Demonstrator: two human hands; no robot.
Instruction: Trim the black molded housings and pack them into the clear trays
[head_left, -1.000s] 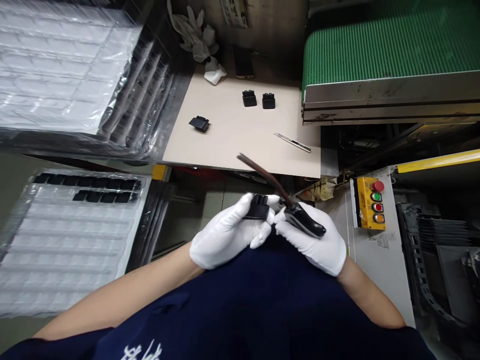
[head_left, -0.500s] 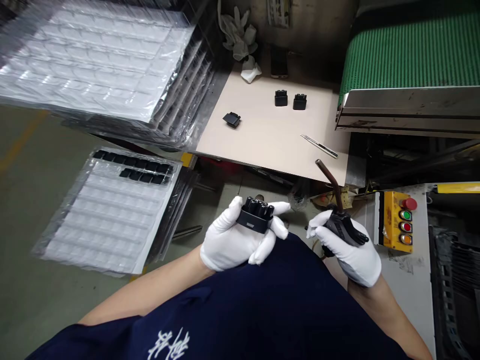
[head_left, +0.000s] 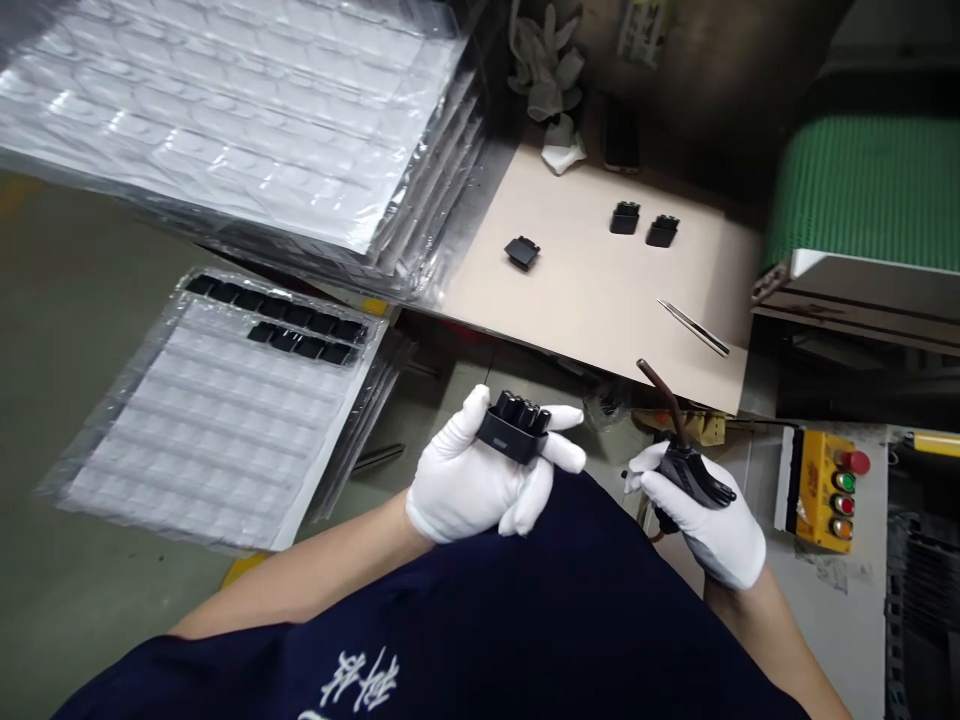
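Note:
Between the thumb and fingers of my white-gloved left hand (head_left: 480, 475) is a black plastic part (head_left: 512, 432), its row of round prongs facing up and away from me. My right hand (head_left: 709, 520), also gloved, grips a black-handled tool (head_left: 694, 475) whose thin bent metal tube (head_left: 664, 395) points up and to the left. The two hands are apart, in front of my dark blue shirt. On the beige board (head_left: 585, 300) beyond them lie a black piece (head_left: 523, 253), two upright black parts (head_left: 625, 218) and a slim knife-like tool (head_left: 694, 328).
Stacked plastic-wrapped trays (head_left: 247, 110) stand at upper left. A lower tray (head_left: 217, 420) holds several black pieces. Gloves (head_left: 546, 75) and a phone (head_left: 621, 140) lie at the back. At right are a green ribbed conveyor (head_left: 870, 190) and a yellow button box (head_left: 823, 492).
The view has shifted, so the board, conveyor and button box appear further right and slightly lower. Both hands keep their holds, with the black part tilted slightly differently.

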